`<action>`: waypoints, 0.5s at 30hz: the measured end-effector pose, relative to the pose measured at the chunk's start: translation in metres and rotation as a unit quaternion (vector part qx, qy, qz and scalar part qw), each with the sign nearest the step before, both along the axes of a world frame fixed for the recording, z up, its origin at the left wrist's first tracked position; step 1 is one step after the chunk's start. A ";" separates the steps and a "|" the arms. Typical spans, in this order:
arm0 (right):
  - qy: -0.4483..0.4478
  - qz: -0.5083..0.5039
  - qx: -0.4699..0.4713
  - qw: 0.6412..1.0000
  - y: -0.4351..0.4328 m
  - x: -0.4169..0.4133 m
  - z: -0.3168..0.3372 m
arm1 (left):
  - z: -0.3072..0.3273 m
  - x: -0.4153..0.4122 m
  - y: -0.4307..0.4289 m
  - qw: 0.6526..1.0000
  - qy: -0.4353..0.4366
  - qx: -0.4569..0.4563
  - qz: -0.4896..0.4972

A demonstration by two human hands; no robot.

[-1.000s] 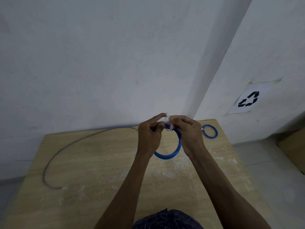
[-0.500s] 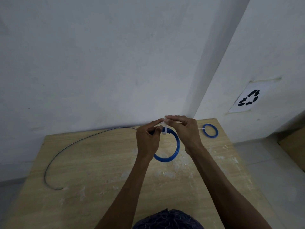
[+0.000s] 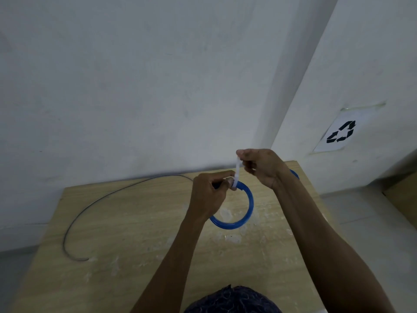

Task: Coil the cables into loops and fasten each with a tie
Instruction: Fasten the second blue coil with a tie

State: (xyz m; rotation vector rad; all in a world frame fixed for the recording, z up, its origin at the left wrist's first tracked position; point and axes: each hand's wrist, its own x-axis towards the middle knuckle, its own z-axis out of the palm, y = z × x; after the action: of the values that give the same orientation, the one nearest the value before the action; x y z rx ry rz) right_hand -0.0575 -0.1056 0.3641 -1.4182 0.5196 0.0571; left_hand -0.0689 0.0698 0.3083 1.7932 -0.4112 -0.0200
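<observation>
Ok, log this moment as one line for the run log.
phase: fastening | left hand: grips blue coil | right hand: pinches white tie above it | dark cable: uncoiled on table

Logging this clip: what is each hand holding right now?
Left hand: grips the blue coil.
Right hand: pinches the white tie above the coil.

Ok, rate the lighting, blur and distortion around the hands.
Head view: soft, dim light, no glare; the white tie between the left hand and right hand is slightly blurred; the blue coil reads clearly; the wide lens slants the wall corner.
</observation>
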 end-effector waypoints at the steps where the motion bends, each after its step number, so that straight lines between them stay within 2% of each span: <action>1: -0.015 -0.022 -0.014 1.000 0.000 0.003 0.000 | 0.000 -0.004 -0.001 1.000 0.002 -0.010 -0.009; 4: -0.055 -0.017 -0.046 0.997 0.004 0.004 -0.003 | 0.001 -0.004 -0.003 0.998 0.034 -0.044 0.015; 9: -0.022 0.093 -0.095 0.991 0.006 -0.017 -0.009 | 0.006 0.010 0.008 0.983 0.089 -0.114 0.109; 15: -0.105 0.084 -0.014 0.991 0.012 -0.038 -0.027 | 0.017 0.017 0.014 0.971 0.143 -0.148 0.118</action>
State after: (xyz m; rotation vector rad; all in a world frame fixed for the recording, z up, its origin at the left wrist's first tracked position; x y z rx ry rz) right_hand -0.0955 -0.0935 0.3367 -1.4728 0.2278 0.0349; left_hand -0.0518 0.0834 0.3255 1.5039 0.0084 -0.0469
